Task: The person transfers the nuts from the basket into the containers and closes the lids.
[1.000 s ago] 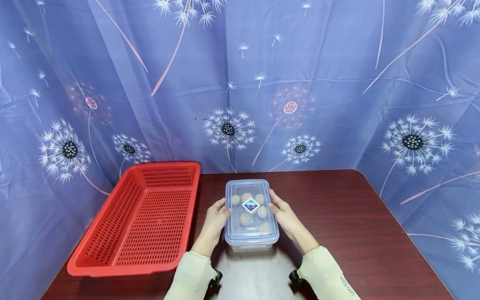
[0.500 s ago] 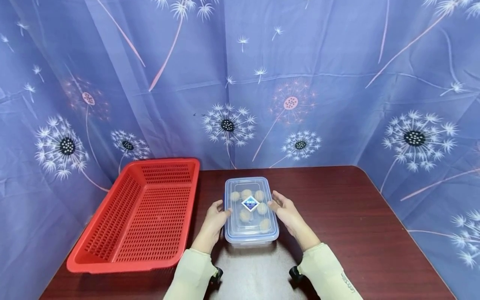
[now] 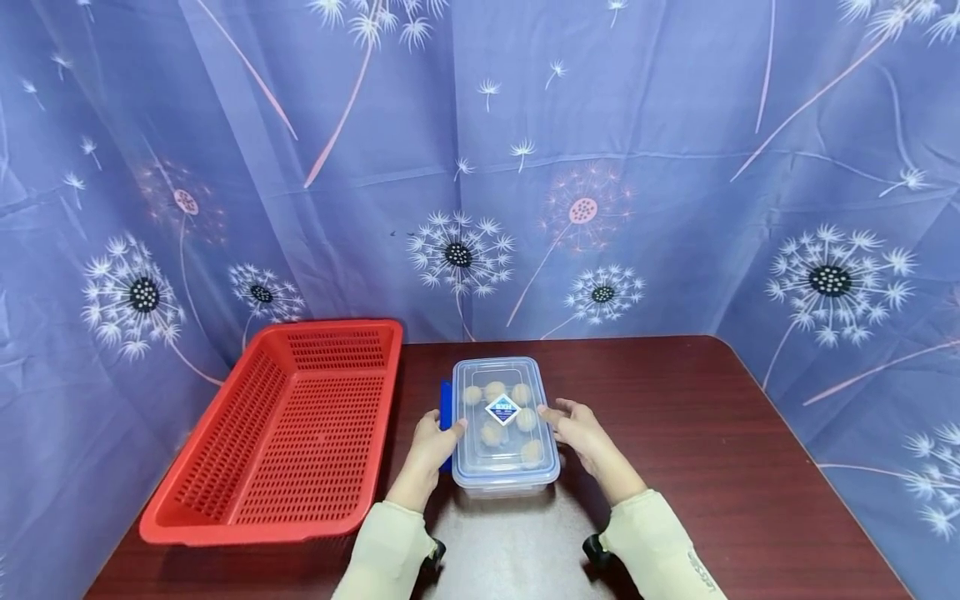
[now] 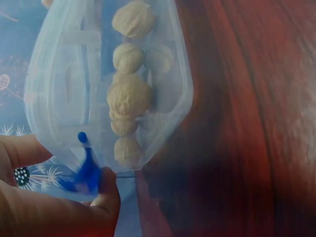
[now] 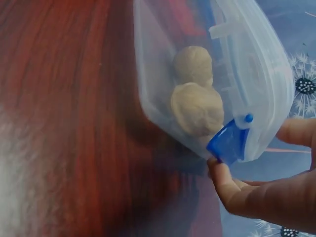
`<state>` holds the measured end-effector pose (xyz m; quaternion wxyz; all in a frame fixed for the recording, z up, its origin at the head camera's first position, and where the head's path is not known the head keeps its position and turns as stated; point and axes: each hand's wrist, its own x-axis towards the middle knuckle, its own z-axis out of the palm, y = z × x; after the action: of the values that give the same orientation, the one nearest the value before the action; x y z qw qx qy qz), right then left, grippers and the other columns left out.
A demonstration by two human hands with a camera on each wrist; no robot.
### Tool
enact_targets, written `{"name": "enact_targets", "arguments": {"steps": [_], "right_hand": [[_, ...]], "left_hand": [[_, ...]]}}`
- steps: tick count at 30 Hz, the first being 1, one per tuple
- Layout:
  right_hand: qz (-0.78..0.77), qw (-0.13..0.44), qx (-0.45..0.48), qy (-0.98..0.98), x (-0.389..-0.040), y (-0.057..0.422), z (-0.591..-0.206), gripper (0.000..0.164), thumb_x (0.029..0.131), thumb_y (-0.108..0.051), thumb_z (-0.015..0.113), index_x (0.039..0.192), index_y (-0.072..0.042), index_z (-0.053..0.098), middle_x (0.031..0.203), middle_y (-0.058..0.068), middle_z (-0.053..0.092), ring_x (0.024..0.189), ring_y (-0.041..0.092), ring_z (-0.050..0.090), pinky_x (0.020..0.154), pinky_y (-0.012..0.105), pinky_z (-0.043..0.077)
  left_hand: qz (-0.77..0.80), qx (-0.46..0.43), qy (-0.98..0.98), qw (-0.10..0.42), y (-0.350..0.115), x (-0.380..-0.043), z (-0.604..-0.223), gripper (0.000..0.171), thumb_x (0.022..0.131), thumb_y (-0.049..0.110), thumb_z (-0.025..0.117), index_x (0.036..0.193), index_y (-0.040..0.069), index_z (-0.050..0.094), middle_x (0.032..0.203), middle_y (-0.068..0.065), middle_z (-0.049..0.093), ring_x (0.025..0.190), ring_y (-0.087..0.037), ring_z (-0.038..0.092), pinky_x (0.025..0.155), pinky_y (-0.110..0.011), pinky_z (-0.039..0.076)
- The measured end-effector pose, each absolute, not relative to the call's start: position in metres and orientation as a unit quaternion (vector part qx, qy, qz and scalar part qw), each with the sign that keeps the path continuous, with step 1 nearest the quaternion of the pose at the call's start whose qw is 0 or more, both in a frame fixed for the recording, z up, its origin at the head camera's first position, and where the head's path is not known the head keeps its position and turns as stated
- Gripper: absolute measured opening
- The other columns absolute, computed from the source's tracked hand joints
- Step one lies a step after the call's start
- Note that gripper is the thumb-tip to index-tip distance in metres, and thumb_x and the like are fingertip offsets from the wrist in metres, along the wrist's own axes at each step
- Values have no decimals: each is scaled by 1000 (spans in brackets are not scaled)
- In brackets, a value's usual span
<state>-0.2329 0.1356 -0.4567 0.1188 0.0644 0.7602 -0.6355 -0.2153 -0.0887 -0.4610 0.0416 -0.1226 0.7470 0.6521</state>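
A clear plastic food container (image 3: 504, 462) with a lid (image 3: 487, 371) sits on the table, several walnuts (image 4: 129, 98) inside. On the lid is a blue and white diamond label (image 3: 502, 409). My left hand (image 3: 431, 446) is at the container's left side, thumb on the lid's edge and fingers at a blue latch (image 3: 446, 400) that sticks outward. My right hand (image 3: 588, 435) holds the opposite side, thumb at the lid's rim. In the right wrist view, one of its fingertips (image 5: 219, 173) touches the lower edge of another blue latch (image 5: 229, 142), tilted away from the wall.
A large red slotted basket (image 3: 360, 475) stands left of the container. The dark red wooden table (image 3: 675, 417) stretches to the right, and a blue dandelion-print cloth (image 3: 660, 167) hangs behind and at both sides.
The left blue latch has swung outward and now shows beside the lid. My right hand's fingers have shifted slightly toward me and away from the container's side. The container has stayed in place.
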Motion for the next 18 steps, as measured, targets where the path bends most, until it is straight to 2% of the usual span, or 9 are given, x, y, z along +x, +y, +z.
{"name": "enact_targets", "arguments": {"steps": [6, 9, 14, 18], "right_hand": [[-611, 120, 68, 779, -228, 140, -460, 68, 94, -31, 61, 138, 15, 37, 129, 32, 52, 107, 32, 59, 94, 46, 48], [-615, 108, 68, 778, -227, 141, -461, 65, 92, -30, 65, 135, 12, 42, 118, 27, 60, 96, 25, 63, 90, 43, 51], [-619, 84, 60, 778, -229, 140, -462, 59, 90, -24, 68, 131, 11, 45, 113, 24, 62, 85, 19, 65, 82, 38, 54], [-622, 79, 64, 776, -229, 138, -463, 56, 91, -22, 67, 131, 12, 45, 110, 23, 63, 83, 18, 65, 80, 36, 55]], "left_hand": [[613, -99, 784, 11, -86, -216, -462, 53, 91, 6, 58, 133, -19, 37, 123, -35, 53, 112, -41, 55, 96, -49, 45], [597, -87, 797, -5, -84, -216, -462, 49, 89, 4, 59, 130, -18, 43, 115, -31, 58, 105, -38, 59, 92, -47, 48], [557, -66, 827, -37, -82, -216, -462, 44, 87, 3, 61, 125, -16, 51, 109, -29, 63, 99, -36, 62, 89, -48, 51], [488, -40, 869, -76, -82, -215, -461, 31, 84, 5, 62, 110, -11, 62, 95, -25, 68, 85, -36, 65, 76, -49, 54]]}}
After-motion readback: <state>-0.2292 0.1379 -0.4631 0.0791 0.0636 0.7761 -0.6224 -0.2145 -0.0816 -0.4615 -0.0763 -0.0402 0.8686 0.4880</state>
